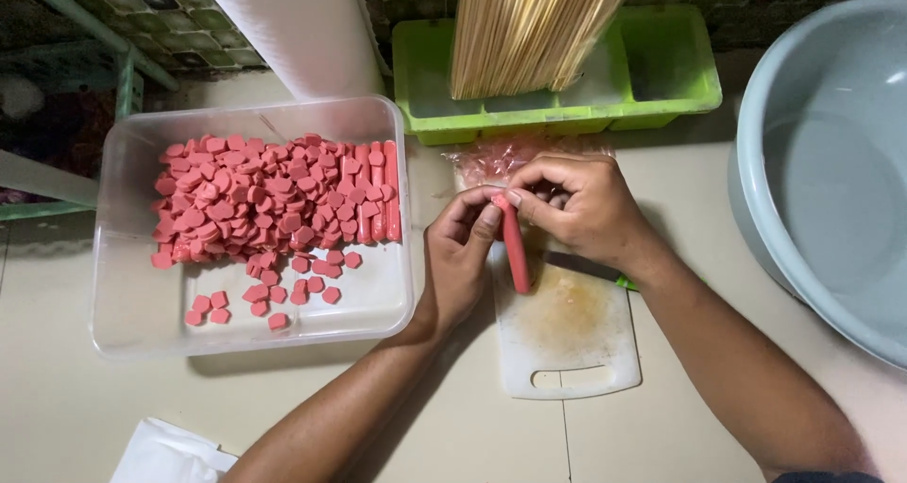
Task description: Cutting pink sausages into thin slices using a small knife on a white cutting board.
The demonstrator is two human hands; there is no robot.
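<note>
1. Around the hands stand a clear plastic tub (123,256) with pink sausage slices (255,209), a green tray (661,77) holding bamboo skewers (529,30), and a grey basin (831,162).
2. Both hands meet above the white cutting board (567,341); the left hand (458,256) comes from below, and the right hand (581,204) curls over.
3. Fingertips of both hands pinch the top of a pink sausage (516,252).
4. Its long axis runs nearly vertical in the picture, with the lower end free over the board.

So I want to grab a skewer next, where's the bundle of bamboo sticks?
The bundle of bamboo sticks stands at the top centre of the head view, in the green tray, behind the white cutting board and right of the clear tub.
</note>
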